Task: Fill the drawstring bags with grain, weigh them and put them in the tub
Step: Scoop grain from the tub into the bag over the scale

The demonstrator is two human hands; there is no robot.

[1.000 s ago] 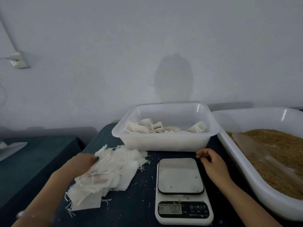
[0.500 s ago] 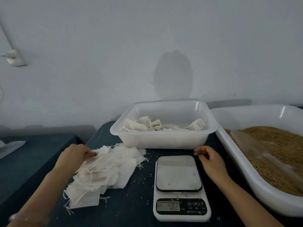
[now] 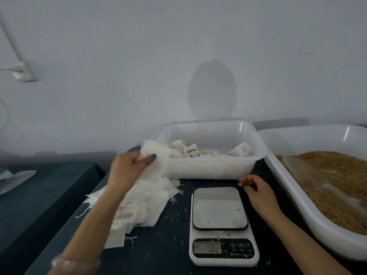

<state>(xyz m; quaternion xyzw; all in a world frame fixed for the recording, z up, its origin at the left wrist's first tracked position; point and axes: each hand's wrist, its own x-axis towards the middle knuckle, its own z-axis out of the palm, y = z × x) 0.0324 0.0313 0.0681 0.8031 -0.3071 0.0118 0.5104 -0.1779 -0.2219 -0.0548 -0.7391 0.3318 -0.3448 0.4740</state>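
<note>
My left hand (image 3: 127, 169) pinches one empty white drawstring bag (image 3: 156, 155) and holds it lifted above the pile of empty bags (image 3: 143, 207) on the dark table. My right hand (image 3: 258, 193) rests on the table just right of the digital scale (image 3: 220, 225), fingers loosely curled and holding nothing. The scale's plate is bare except for a few grains. Behind the scale stands the white tub (image 3: 210, 167) with several filled bags inside. At the right, a large white basin (image 3: 309, 211) holds brown grain (image 3: 341, 175) and a clear scoop (image 3: 309, 175).
Loose grains are scattered on the dark table (image 3: 170, 251) around the scale. A second dark table at the left (image 3: 39, 195) carries a plastic packet (image 3: 14, 179). A wall socket (image 3: 22, 73) sits on the wall at the upper left.
My left hand has lifted a single bag off the pile, up and to the right toward the tub's corner. My right hand has stayed beside the scale.
</note>
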